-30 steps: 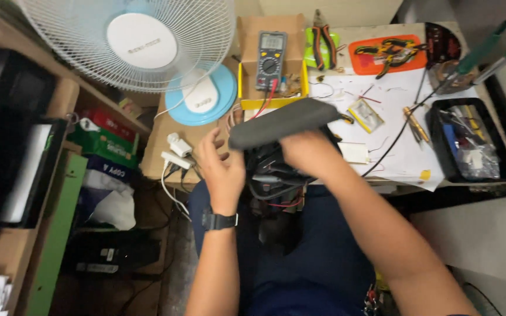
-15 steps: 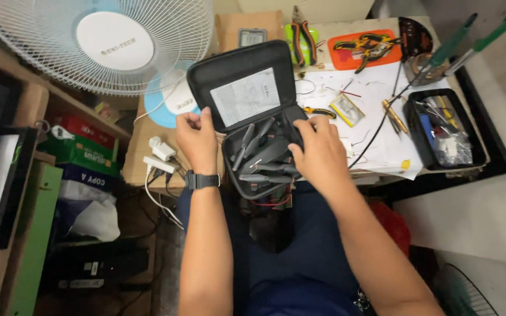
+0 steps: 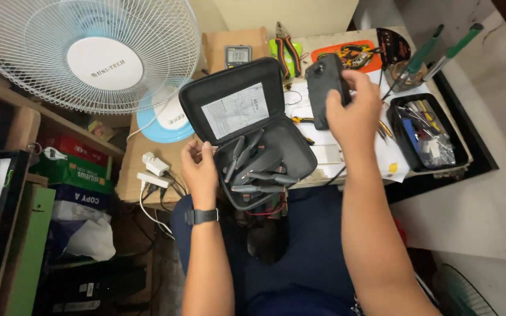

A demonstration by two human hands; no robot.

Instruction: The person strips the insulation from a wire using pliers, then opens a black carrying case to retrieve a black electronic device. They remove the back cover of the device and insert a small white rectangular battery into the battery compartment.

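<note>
The right hand [image 3: 355, 111] is raised above the counter [image 3: 147, 169], fingers and thumb closed round a dark, matte, slab-shaped device [image 3: 325, 88] with rounded corners and a small round lens-like spot near its top; it looks like a controller or battery pack, though the view is too small to be sure. The device stands nearly upright in the grip, clear of everything below it.

The left hand [image 3: 200, 169] sits at the near left rim of an open zip case [image 3: 247, 134], fingers loosely curled and touching the case edge, holding nothing that can be made out. The case is a hard fabric-covered shell, black outside and grey inside; its lid leans back away from the hand with a white printed sheet [image 3: 235, 111] tucked in it. In the lower half lies a folded grey drone [image 3: 259, 167], smooth plastic with thin propeller blades laid along its body.

Just beyond the right hand lie pliers with green and red handles [image 3: 285, 50] and an orange mat [image 3: 352, 55] strewn with tools. To its right a black plastic tray [image 3: 426, 134] of small parts crowds the counter's edge. Beyond the left hand stands a white wire-cage fan [image 3: 83, 55] on a blue round base, with white plugs [image 3: 154, 169] and cords just left of the wrist.
</note>
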